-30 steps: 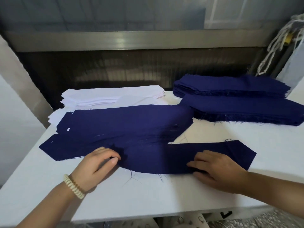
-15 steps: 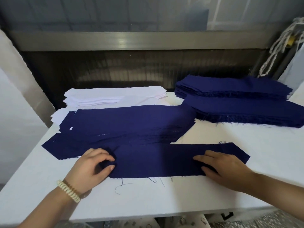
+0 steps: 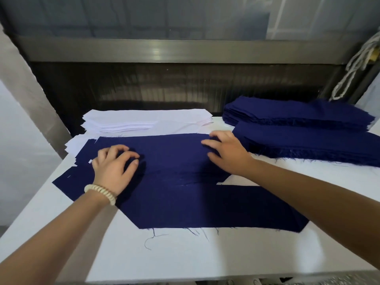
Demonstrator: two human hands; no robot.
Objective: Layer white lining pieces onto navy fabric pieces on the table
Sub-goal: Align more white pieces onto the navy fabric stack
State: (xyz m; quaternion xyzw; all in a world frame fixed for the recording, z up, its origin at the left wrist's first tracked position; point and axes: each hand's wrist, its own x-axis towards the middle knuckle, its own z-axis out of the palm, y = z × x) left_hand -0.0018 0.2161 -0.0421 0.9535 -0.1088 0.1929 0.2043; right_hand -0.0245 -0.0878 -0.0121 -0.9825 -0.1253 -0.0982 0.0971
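Note:
Several navy fabric pieces (image 3: pixel 170 153) lie fanned and overlapping across the middle of the white table (image 3: pixel 205 256). One long navy piece (image 3: pixel 216 208) lies flat nearest me with frayed threads at its front edge. My left hand (image 3: pixel 115 167), with a bead bracelet on the wrist, has curled fingers pinching the top navy piece near its left end. My right hand (image 3: pixel 224 151) grips the same piece at its right end. A stack of white lining pieces (image 3: pixel 144 120) sits behind the navy pieces at the back left.
Two thick stacks of navy pieces (image 3: pixel 298 118) stand at the back right, with frayed edges facing me. A metal rail (image 3: pixel 185 48) and a dark wall close off the back of the table. A white rope (image 3: pixel 353 64) hangs at the far right.
Both hands let go of the long front navy piece, which now lies flat near the table's front. They moved away from me onto the top piece of the fanned navy pieces.

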